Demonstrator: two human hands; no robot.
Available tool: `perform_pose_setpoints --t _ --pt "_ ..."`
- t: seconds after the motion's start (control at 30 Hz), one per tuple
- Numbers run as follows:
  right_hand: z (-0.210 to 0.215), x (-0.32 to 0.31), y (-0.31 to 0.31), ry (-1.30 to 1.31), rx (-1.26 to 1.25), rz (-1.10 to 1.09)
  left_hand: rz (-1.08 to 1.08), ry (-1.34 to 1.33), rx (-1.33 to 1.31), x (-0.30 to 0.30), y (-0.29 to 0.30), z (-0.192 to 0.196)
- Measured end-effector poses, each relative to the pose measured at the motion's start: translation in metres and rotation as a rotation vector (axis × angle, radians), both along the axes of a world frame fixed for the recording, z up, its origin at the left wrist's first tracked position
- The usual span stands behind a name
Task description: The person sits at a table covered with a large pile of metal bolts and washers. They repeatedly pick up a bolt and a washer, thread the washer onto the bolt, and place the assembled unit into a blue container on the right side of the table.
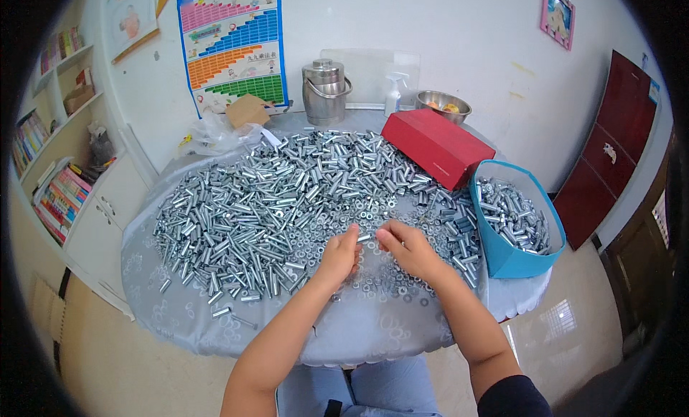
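Note:
Over the front middle of the pile, my left hand (pixel 341 258) is closed around a short silver expansion bolt (pixel 364 238), which pokes out past the thumb toward the right. Close to that end, my right hand (pixel 410 248) has its thumb and fingers pinched together; whatever is between them is too small to make out. Beneath both hands lie many loose washers and nuts (pixel 369 273). A big heap of silver metal sleeves and bolts (pixel 244 216) spreads across the table to the left and behind.
At the right edge stands a blue fabric bin (pixel 520 265) full of metal bolts. A red box (pixel 438 146) lies behind it. Along the back are a steel pot (pixel 324 94), a spray bottle (pixel 393 97), a metal bowl (pixel 448 110) and a plastic bag (pixel 219 136). A grey cloth covers the table (pixel 165 313).

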State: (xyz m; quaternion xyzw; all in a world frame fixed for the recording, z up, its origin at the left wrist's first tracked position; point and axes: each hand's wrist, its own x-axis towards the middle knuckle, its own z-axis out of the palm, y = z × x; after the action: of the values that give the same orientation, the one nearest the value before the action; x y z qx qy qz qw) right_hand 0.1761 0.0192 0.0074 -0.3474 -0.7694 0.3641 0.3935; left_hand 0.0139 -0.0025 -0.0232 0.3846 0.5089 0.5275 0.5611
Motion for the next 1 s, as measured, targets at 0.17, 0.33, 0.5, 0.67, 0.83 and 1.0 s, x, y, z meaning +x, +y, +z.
perform_pose_setpoints --t 0.17,0.33,0.5,0.67,0.83,1.0 --pt "-0.005 0.002 0.002 0.042 0.035 0.11 0.005 0.021 -0.011 0.001 0.002 0.0" --pt "0.001 0.008 0.005 -0.131 -0.085 0.066 -0.015 0.11 0.062 0.0 0.005 -0.009" --pt "0.001 0.007 0.003 -0.181 0.118 0.067 -0.005 0.101 0.067 -0.004 0.005 -0.008" --pt "0.005 0.003 -0.005 -0.247 0.139 -0.01 0.014 0.126 0.081 -0.008 0.008 -0.01" --pt "-0.004 0.004 0.003 -0.054 0.015 0.091 -0.01 0.153 0.097 -0.007 0.008 -0.01" --pt "-0.002 0.006 0.006 -0.162 -0.04 0.07 -0.019 0.177 0.123 -0.007 0.006 -0.007"
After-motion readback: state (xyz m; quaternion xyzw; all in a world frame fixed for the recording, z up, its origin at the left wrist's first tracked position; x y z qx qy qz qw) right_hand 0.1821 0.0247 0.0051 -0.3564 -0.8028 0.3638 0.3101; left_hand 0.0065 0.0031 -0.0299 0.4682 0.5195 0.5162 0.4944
